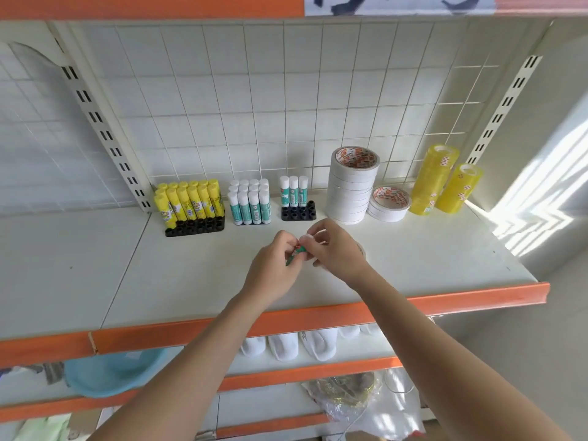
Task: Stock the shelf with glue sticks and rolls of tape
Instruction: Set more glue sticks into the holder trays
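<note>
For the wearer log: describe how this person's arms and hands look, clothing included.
Both forearms are bare, with no sleeves in view. The left hand and right hand wear no gloves, and no rings, watch or bracelets can be seen. No markings are visible.

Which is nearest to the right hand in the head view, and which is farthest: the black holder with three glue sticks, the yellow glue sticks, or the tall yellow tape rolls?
From the right hand:
1. Black holder with three glue sticks, just behind the hand.
2. Tall yellow tape rolls, back right.
3. Yellow glue sticks, back left.

White metal shelf [413,259] with orange front edge, carrying stock along the back.
Sitting on it: yellow glue sticks in black tray [191,203], teal-white glue sticks [249,202], part-filled black tray [297,202], white tape stack [351,186], short white tape stack [388,203], two yellow clear-tape stacks [445,181].
</note>
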`<state>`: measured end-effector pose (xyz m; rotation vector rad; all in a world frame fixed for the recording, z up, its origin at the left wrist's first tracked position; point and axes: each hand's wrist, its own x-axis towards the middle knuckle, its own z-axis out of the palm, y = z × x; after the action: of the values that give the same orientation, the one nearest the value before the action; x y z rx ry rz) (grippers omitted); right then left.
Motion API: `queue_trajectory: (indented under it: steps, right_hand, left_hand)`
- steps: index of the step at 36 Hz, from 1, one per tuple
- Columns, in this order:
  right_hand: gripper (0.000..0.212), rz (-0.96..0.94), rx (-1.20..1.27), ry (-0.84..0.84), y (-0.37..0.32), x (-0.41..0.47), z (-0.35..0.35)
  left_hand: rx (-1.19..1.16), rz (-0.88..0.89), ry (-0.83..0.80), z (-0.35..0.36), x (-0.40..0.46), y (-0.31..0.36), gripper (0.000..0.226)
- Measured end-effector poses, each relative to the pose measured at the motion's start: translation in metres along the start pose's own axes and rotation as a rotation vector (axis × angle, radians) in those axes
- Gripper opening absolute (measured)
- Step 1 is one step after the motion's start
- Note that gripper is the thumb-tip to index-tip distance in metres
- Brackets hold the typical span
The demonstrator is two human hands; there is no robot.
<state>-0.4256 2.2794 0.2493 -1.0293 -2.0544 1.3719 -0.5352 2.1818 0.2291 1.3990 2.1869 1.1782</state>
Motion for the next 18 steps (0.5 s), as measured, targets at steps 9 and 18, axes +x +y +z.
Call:
queue_trajectory:
  steps: [9, 18]
  right_hand:
    - [0.023, 0.04, 0.0, 0.105, 0.004, 0.022, 0.011]
    - [0.019, -0.205, -0.414, 0.241, -0.02, 0.055, -0.005]
  left_hand:
    - [0.496, 0.205, -0.132, -0.008, 0.001, -0.036, 0.021]
    - [0.653, 0.358, -0.024, -0.005, -0.007, -0.054, 0.013]
